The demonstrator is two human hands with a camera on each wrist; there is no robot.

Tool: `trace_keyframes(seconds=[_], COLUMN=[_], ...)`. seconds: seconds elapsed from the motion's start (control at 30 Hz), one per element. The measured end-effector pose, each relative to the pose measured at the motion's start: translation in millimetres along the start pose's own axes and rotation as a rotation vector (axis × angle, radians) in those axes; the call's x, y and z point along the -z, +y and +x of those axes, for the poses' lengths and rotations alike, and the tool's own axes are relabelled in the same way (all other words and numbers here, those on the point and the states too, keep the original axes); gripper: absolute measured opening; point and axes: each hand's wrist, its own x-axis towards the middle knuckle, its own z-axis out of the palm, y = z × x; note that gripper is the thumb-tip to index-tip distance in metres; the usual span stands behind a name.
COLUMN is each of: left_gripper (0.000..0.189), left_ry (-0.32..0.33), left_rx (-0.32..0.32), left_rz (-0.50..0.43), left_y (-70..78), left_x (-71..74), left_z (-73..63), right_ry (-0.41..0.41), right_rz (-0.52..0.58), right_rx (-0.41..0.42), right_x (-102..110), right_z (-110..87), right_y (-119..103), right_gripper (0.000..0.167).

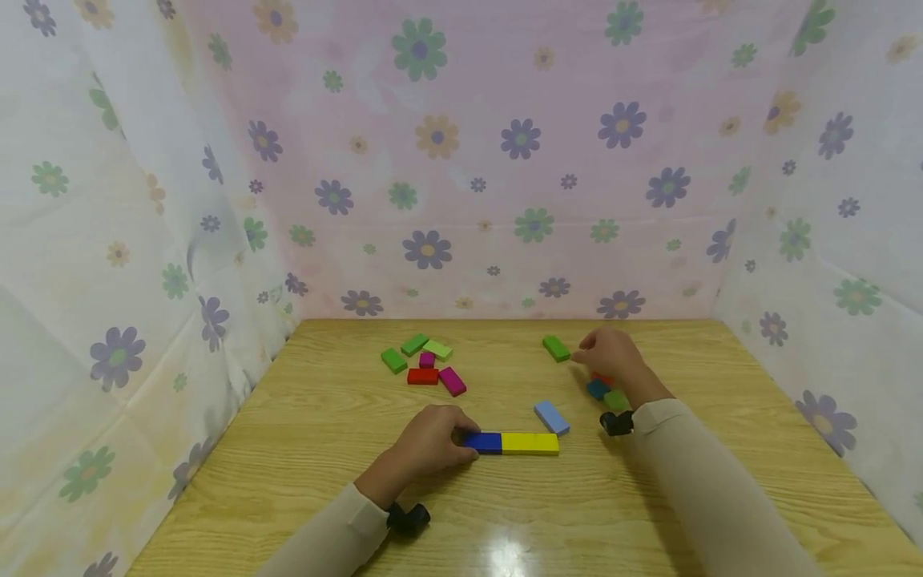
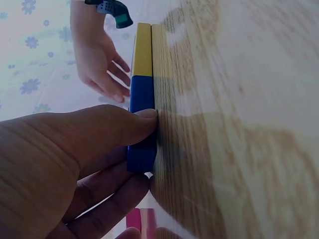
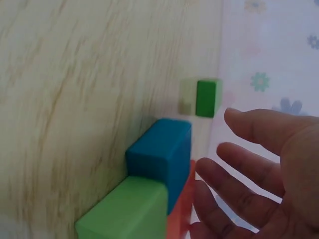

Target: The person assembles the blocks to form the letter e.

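A dark blue block (image 1: pixel 485 443) lies end to end with a yellow block (image 1: pixel 530 444) on the table. My left hand (image 1: pixel 430 441) pinches the blue one, thumb on its near side and fingers at its far side and end; the left wrist view shows the thumb (image 2: pixel 137 124) across it. Farther off, my right hand (image 1: pixel 613 361) hovers with loose, parted fingers and holds nothing. Its fingertips point toward a green block (image 1: pixel 556 349). Under that hand lie a teal block (image 3: pixel 159 154), a light green block (image 3: pixel 124 211) and a partly hidden orange-red block (image 3: pixel 182 204).
A light blue block (image 1: pixel 551 417) sits at an angle just behind the yellow one. At the back left is a loose group with a red block (image 1: pixel 423 377), magenta blocks and several green ones. Flowered cloth (image 1: pixel 461 272) hangs around the wooden table (image 1: pixel 324 449).
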Motion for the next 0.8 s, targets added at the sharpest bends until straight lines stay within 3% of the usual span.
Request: trace_keyframes(seconds=[0.47,0.8], left_gripper=[0.034,0.034], left_ry=[-0.001,-0.004], left_rx=[0.017,0.022], left_rz=[0.004,0.008], left_y=[1.7,1.2], left_x=[0.6,0.4], left_z=[0.5,0.9], right_ry=[-0.099,-0.116], right_rz=[-0.023,-0.033], right_rx=[0.073,0.114], right_x=[23,22], right_z=[-0.1,-1.7], right_y=[35,36], right_gripper=[0.037,0.031])
